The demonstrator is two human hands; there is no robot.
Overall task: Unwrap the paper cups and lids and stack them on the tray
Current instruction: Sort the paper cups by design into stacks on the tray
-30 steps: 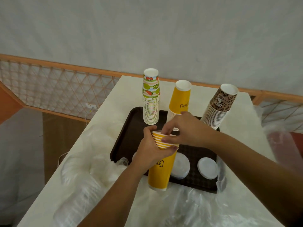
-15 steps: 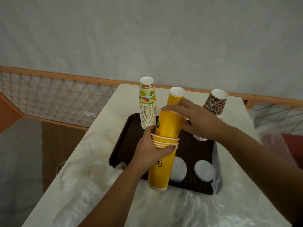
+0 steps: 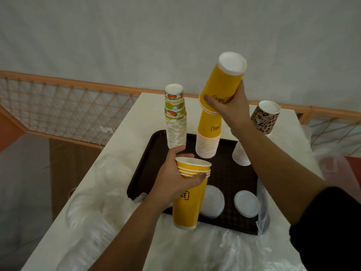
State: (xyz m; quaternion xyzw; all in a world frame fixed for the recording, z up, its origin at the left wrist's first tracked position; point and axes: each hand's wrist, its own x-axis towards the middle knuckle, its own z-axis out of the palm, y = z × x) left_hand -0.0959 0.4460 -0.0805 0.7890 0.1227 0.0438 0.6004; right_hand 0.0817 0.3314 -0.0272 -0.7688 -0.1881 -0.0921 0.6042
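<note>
Step, by my read: seat the inverted yellow cups (image 3: 222,83) on the yellow stack (image 3: 208,135), which stands mid-tray at the back. Right hand (image 3: 228,107) grips them w/ curled fingers just above the stack top (tilted, so level them first, then lower straight). Left hand (image 3: 175,178) curls round the remaining upright yellow cups (image 3: 190,190) over the tray's near edge. Brown tray (image 3: 144,173) sits on a pale table (image 3: 121,137); loose plastic wrap (image 3: 93,192) left of the tray; lattice rail (image 3: 58,106) & white wall behind.

white table (image 3: 125,133), brown tray (image 3: 144,173), plastic wrap (image 3: 109,192)
</note>
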